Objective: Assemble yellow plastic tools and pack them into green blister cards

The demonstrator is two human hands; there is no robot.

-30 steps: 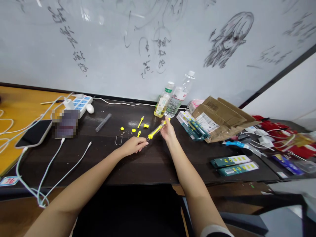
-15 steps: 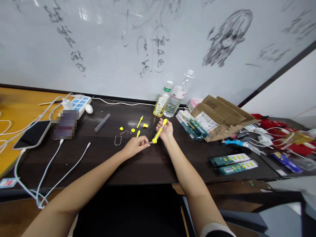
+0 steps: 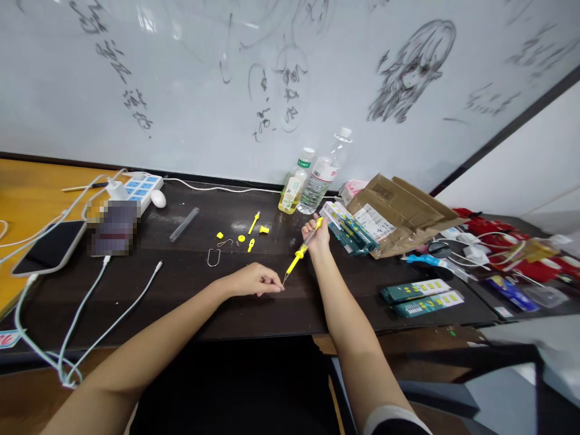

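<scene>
My right hand (image 3: pixel 318 234) is closed around the top end of a yellow spring scale (image 3: pixel 308 240) with a clear tube. The scale is tilted, its lower end pointing down and left. Its yellow slider (image 3: pixel 295 261) sticks out of the tube. A thin metal hook (image 3: pixel 285 278) hangs from that end, and my left hand (image 3: pixel 260 280) pinches it between thumb and fingertips. Loose pieces lie on the dark desk beyond my left hand: a yellow rod (image 3: pixel 254 223), a yellow cap (image 3: pixel 264 229), a yellow ring (image 3: pixel 241 238), a small hook (image 3: pixel 225 242) and a bent wire loop (image 3: pixel 214 257).
A clear tube (image 3: pixel 184 225) lies at left, near a power strip (image 3: pixel 144 188) and cables. Two bottles (image 3: pixel 293 188) stand by the whiteboard. Green boxes (image 3: pixel 423 296) and a cardboard package (image 3: pixel 403 211) are on the right.
The yellow slider now extends well out of the tube, where before it was mostly inside. My hands are farther apart; the right moved right, the left slightly down. The view shifted slightly.
</scene>
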